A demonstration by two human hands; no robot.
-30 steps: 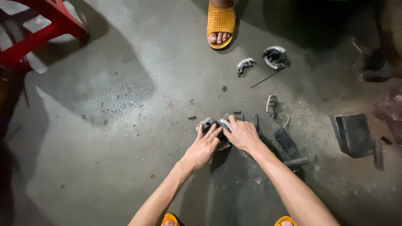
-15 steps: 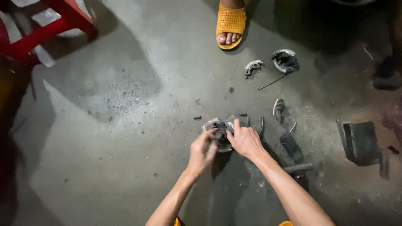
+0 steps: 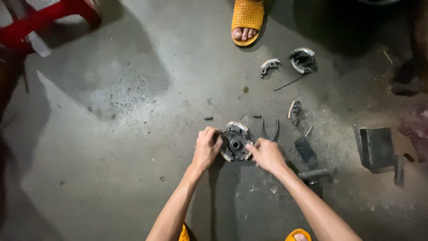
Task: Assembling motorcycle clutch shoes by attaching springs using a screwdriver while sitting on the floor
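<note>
While the round clutch assembly (image 3: pixel 235 142) lies flat on the concrete floor (image 3: pixel 133 134) at centre frame, the left hand (image 3: pixel 206 148) clamps its rim to steady it; the right hand (image 3: pixel 266 155) pinches its lower edge. Loose brake shoes (image 3: pixel 303 60) sit upper right.

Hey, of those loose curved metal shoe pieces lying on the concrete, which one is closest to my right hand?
The small curved shoe standing on edge just up and right of the right hand. The other two lie farther off, near the orange sandal.
</note>
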